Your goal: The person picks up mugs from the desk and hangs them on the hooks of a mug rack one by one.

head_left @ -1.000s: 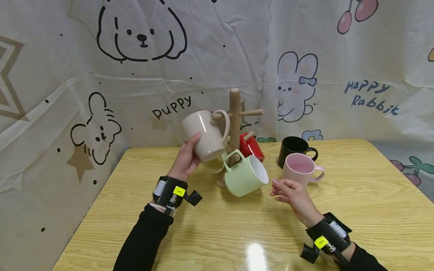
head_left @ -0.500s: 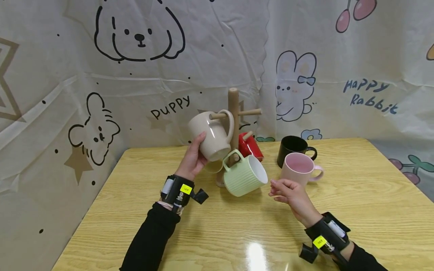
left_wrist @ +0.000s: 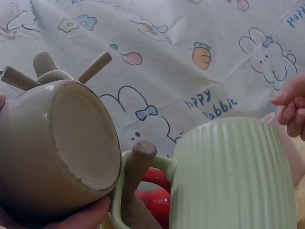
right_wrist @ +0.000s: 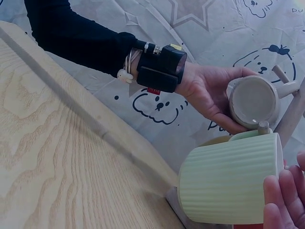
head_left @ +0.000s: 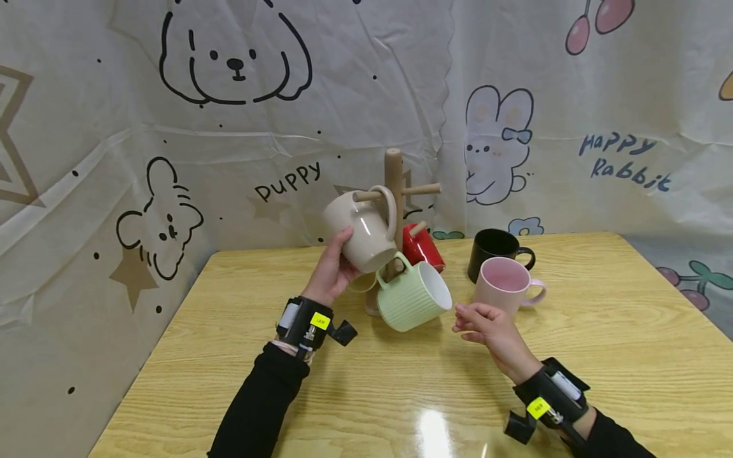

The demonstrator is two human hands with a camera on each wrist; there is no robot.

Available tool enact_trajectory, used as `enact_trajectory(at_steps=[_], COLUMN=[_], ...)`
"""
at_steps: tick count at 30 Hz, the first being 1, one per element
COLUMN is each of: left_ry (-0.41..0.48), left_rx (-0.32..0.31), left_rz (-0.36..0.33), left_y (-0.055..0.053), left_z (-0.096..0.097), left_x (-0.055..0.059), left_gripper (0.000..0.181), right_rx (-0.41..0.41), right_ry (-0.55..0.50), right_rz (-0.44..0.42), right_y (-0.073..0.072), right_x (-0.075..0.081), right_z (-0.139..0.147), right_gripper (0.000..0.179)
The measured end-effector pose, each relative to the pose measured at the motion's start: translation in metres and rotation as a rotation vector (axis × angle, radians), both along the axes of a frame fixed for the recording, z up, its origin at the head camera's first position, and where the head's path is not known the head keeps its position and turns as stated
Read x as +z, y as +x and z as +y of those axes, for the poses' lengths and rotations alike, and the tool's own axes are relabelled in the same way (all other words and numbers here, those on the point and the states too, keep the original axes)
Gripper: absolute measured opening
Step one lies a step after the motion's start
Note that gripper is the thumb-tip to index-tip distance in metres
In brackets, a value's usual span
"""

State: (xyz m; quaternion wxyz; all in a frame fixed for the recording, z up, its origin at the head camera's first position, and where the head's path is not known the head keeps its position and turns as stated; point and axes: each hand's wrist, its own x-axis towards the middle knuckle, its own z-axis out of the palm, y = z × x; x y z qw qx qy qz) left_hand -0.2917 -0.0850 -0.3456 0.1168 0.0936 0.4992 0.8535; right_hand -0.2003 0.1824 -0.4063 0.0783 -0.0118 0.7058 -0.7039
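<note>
My left hand [head_left: 332, 270] grips a cream mug [head_left: 362, 238] by its body and holds it tilted at the upper left peg of a wooden mug tree [head_left: 393, 168]. In the head view that peg runs through the opening of the mug's handle. A ribbed light green mug [head_left: 409, 299] hangs by its handle from a lower peg, as the left wrist view shows. My right hand [head_left: 497, 334] is beside the green mug's rim, fingers loosely curled with nothing in them. Behind the tree's trunk a red mug [head_left: 422, 249] hangs, partly hidden.
A pink mug [head_left: 504, 285] stands upright just beyond my right hand, with a black mug [head_left: 487, 251] behind it. Part of a pale yellow mug [head_left: 363, 283] shows below the cream one. The wooden table [head_left: 446, 381] ends at a printed cloth backdrop [head_left: 258, 146].
My left hand has moved the cream mug right, towards the trunk, and its handle now sits further along the peg. The right hand has stayed nearly still.
</note>
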Motion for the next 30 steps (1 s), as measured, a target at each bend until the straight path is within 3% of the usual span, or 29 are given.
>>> enact_trajectory(at_steps=[11,21,30], left_ry=[-0.029,-0.216,-0.285], left_rx=[-0.028,-0.091,-0.076], left_rz=[-0.024,0.025,0.054], left_y=[-0.001,0.004,0.010], left_z=[-0.005,-0.022,-0.045], left_x=[0.001,0.006,0.006], left_gripper=[0.057,0.068,0.064], right_rx=[0.014,0.048,0.038], right_ry=[0.001,-0.004,0.007], right_rz=[0.008,0.014,0.009], right_y=[-0.002,-0.001,0.000], right_x=[-0.002,-0.002,-0.002], right_z=[-0.001,-0.001,0.000], right_gripper=[0.018,0.018,0.019])
